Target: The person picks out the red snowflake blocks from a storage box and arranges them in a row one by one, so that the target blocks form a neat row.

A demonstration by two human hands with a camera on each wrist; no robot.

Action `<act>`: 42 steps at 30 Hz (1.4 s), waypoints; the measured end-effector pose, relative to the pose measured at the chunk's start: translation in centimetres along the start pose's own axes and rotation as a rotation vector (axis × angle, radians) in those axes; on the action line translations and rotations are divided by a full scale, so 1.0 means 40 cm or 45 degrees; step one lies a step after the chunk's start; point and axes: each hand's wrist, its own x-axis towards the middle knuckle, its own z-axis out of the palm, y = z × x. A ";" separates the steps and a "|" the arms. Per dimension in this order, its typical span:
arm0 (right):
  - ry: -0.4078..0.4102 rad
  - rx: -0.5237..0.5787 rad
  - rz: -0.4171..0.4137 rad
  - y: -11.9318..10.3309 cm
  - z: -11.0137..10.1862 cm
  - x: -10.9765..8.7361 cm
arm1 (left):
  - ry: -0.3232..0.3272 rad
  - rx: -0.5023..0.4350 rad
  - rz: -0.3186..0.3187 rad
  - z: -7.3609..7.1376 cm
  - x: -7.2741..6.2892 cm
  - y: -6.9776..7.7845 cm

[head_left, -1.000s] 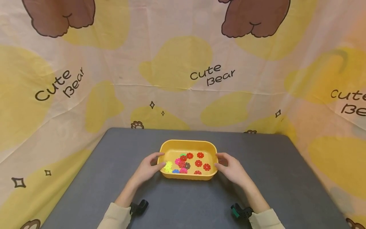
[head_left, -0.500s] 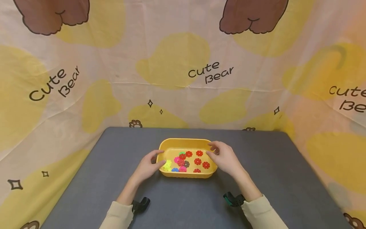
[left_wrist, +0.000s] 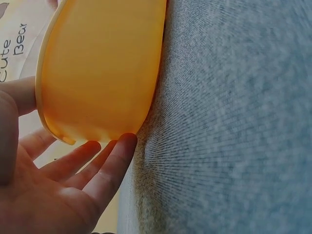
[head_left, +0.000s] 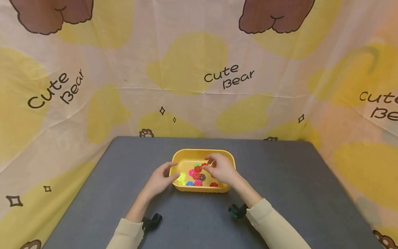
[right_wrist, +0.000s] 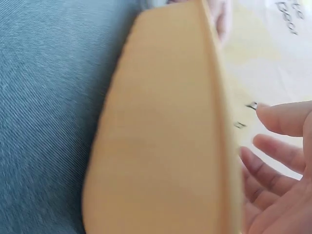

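Note:
A yellow plastic tray (head_left: pixel 202 189) holds several small notched snowflake discs in red, pink, yellow, green, blue and grey. My left hand (head_left: pixel 160 180) holds the tray's left end, thumb at the rim and fingertips against the outer wall, as the left wrist view also shows. Over the tray's right half hovers my right hand (head_left: pixel 222 169), its thumb and fingers spread apart with nothing between them. It covers some of the red discs; one red disc (head_left: pixel 214 184) shows in front of it. In the right wrist view the tray's outer wall (right_wrist: pixel 161 122) hides the discs.
The tray stands on a dark grey table (head_left: pixel 199 218). A printed cloth (head_left: pixel 186 69) with bears and lettering hangs behind and at both sides. Each wrist wears a black camera mount, the left one (head_left: pixel 152 222) and the right one (head_left: pixel 237 211) both above the table.
My right hand has let go of the tray's right end and moved left, over the discs inside. The left hand has stayed at the left end.

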 end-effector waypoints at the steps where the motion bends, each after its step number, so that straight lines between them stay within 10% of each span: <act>1: -0.022 -0.007 -0.009 0.002 0.009 0.005 | 0.001 -0.001 -0.006 0.000 -0.002 0.001; 18: -0.304 -0.118 0.122 0.020 0.090 0.066 | 0.007 0.014 -0.020 0.006 -0.006 0.010; 42: -0.326 -0.134 0.154 0.038 0.116 0.081 | 0.009 0.015 -0.010 -0.002 -0.006 0.004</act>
